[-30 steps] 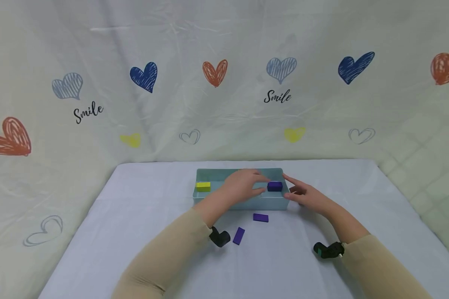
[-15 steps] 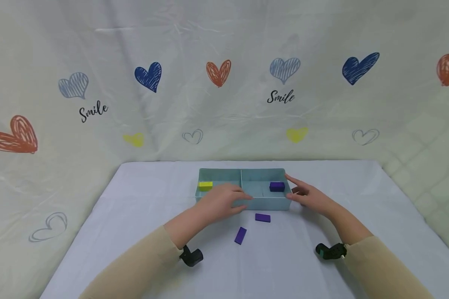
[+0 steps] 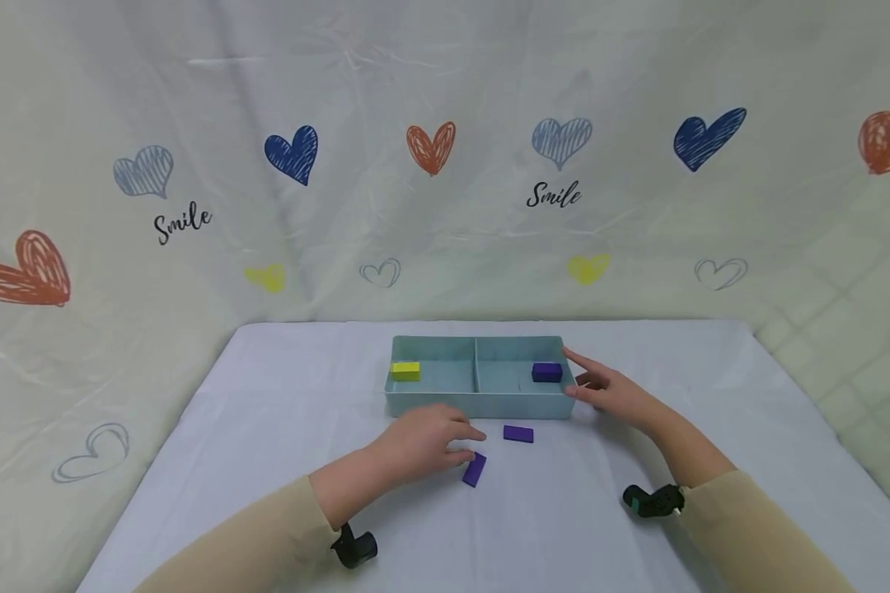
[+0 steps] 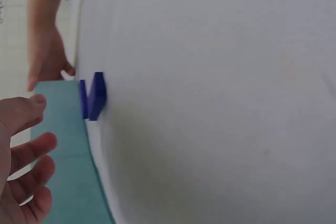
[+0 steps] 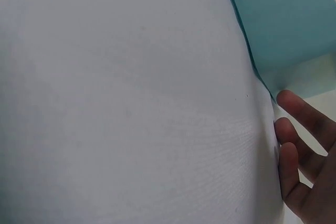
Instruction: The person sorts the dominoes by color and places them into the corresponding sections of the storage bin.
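My left hand (image 3: pixel 428 441) hovers in front of a teal two-compartment box (image 3: pixel 482 406), its fingers extended and the thumb tip at a purple block (image 3: pixel 474 470) lying slanted on the table. Whether thumb and block touch cannot be told. A second purple block (image 3: pixel 518 434) lies flat just before the box, to the right of that hand. My right hand (image 3: pixel 614 392) is spread at the box's right end, index finger at the far corner and thumb at the near corner. Inside the right compartment sits a dark purple block (image 3: pixel 546 372); a yellow block (image 3: pixel 405 371) sits in the left one.
A white cloth covers the table (image 3: pixel 564 527). Behind it hangs a pale curtain (image 3: pixel 489 247) printed with hearts and "Smile". Each wrist wears a small black camera (image 3: pixel 355 546).
My left hand has left the space over the right compartment, moving left and toward me down to the slanted purple block. The right hand has stayed at the box's end.
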The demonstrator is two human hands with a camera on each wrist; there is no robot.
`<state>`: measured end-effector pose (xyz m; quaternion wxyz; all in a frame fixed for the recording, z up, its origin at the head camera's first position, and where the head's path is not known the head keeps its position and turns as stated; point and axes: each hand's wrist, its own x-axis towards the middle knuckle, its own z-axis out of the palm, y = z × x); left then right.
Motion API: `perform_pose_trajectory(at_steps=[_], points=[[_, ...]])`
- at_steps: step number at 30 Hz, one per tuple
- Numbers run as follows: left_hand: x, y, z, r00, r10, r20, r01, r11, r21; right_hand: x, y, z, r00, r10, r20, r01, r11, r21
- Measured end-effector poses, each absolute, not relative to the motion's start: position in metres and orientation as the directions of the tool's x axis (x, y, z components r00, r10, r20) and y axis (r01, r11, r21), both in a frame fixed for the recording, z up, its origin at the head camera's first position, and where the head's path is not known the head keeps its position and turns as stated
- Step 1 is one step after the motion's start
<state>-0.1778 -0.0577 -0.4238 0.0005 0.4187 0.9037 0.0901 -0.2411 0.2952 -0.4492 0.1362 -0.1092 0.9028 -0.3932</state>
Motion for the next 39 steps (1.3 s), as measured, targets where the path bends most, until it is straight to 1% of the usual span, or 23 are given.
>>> perform_pose_trajectory(at_steps=[6,10,19,29,39], points=[[-0.175,-0.053,-0.434,-0.687,0.726,-0.030,0.712,0.681,0.170,-0.240,0.295,-0.448,-0.940,-0.303,-0.158,-0.090,0.664,-0.742],[-0.174,-0.050,-0.438,-0.696,0.715,-0.059,0.702,0.696,0.150,-0.239,0.294,-0.447,-0.940,-0.301,-0.162,-0.087,0.668,-0.739],[-0.171,-0.045,-0.445,-0.707,0.698,-0.118,0.683,0.716,0.144,-0.239,0.293,-0.447,-0.939,-0.302,-0.165,-0.088,0.676,-0.732],[-0.169,-0.045,-0.446,-0.694,0.706,-0.139,0.692,0.708,0.140,-0.240,0.294,-0.449,-0.938,-0.304,-0.165,-0.089,0.674,-0.734],[-0.168,-0.044,-0.445,-0.657,0.740,-0.144,0.740,0.669,0.064,-0.239,0.294,-0.447,-0.940,-0.299,-0.166,-0.086,0.676,-0.732]])
